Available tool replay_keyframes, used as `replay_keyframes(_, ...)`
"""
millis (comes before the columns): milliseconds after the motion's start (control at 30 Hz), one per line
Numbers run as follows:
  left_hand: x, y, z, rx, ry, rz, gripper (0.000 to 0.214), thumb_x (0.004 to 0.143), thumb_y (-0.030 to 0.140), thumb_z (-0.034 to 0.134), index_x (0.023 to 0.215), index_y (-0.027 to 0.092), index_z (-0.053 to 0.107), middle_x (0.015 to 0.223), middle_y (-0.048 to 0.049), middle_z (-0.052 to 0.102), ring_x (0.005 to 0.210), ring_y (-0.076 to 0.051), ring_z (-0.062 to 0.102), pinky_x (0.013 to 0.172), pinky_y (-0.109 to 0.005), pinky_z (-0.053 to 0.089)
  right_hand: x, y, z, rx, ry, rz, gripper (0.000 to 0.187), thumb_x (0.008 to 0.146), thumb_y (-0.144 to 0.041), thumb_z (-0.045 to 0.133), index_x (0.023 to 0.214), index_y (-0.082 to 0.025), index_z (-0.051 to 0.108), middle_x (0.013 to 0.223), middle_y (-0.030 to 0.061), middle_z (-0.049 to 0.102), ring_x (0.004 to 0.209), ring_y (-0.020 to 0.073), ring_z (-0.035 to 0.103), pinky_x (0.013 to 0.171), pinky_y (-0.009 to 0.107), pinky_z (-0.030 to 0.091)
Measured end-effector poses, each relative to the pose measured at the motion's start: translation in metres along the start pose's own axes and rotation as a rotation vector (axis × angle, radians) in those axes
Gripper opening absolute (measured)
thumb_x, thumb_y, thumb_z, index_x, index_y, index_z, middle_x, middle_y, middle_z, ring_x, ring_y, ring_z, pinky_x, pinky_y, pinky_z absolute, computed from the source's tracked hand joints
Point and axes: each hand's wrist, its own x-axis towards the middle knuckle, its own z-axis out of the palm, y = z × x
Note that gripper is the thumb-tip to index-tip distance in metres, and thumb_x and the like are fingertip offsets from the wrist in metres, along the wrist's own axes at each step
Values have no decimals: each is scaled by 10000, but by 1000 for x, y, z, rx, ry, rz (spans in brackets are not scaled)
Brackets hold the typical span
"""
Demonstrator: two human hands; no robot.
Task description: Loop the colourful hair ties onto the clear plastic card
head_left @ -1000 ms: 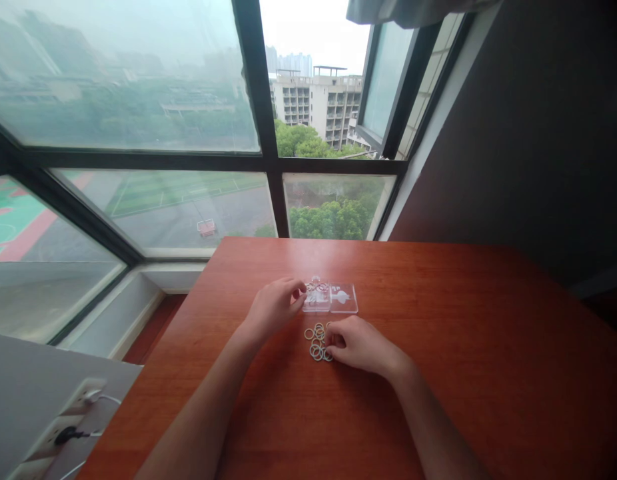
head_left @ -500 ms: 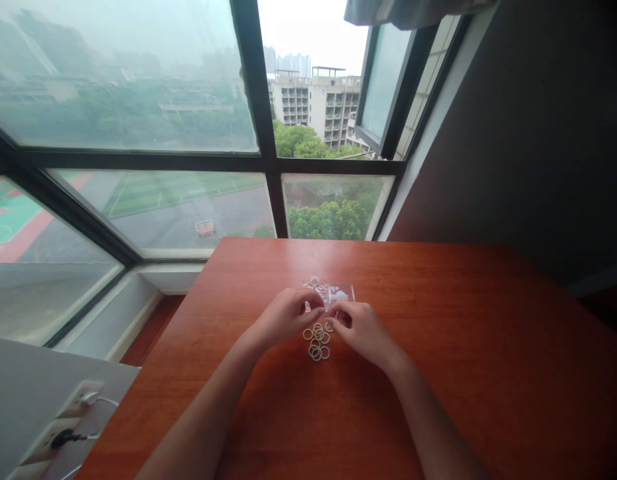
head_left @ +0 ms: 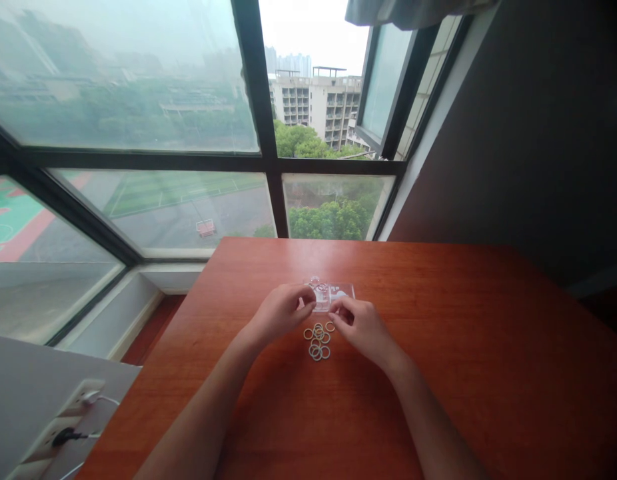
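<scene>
My left hand [head_left: 287, 308] is over the near left edge of a clear plastic box [head_left: 341, 300], its fingers curled towards the thumb. Opposite it, my right hand [head_left: 357, 323] is at the box's near right side, thumb and fingers closed together. Whatever either hand pinches is too small or hidden to make out. Several small rings like hair ties [head_left: 325, 353], pale yellow and bluish, lie flat and partly overlapping on the table just below the hands. More rings [head_left: 321, 289] show in the box's left part. White print marks its right part.
The reddish-brown wooden table [head_left: 463, 353] reaches to a dark-framed window [head_left: 276, 163]. A dark wall [head_left: 513, 133] rises at the right. Plugs and cables [head_left: 66, 437] sit in sockets at the lower left, beyond the table's left edge.
My left hand has moved slightly left and up, away from the right hand, widening the gap between them. My right hand has barely moved. The rings on the table lie as before.
</scene>
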Motion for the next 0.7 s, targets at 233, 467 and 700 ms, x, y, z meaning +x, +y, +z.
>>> replay_keyframes(233,-1,-9,-3,167,61,-79,123,817,225,543,758,187,644,764,-15,675,668,-132,565,590,-219,358,-4,-4,2,-3,-175,-13,72,818,-198,593,786,-194,657,619,-36,588,568,96,503,553,201,337)
replay_keyframes(467,-1,-11,-3,244,76,-107,128,822,252,533,804,209,652,805,-24,683,712,-152,581,621,-229,373,-10,-14,10,-49,-314,-29,81,787,-199,612,794,-219,690,675,-34,648,599,93,538,568,195,326)
replay_keyframes(700,-1,-11,-5,241,86,-98,130,825,248,526,813,208,649,797,-20,676,716,-153,582,626,-234,377,-11,-13,14,-127,-358,-45,108,774,-190,609,809,-240,698,703,-29,672,627,106,568,584,200,325)
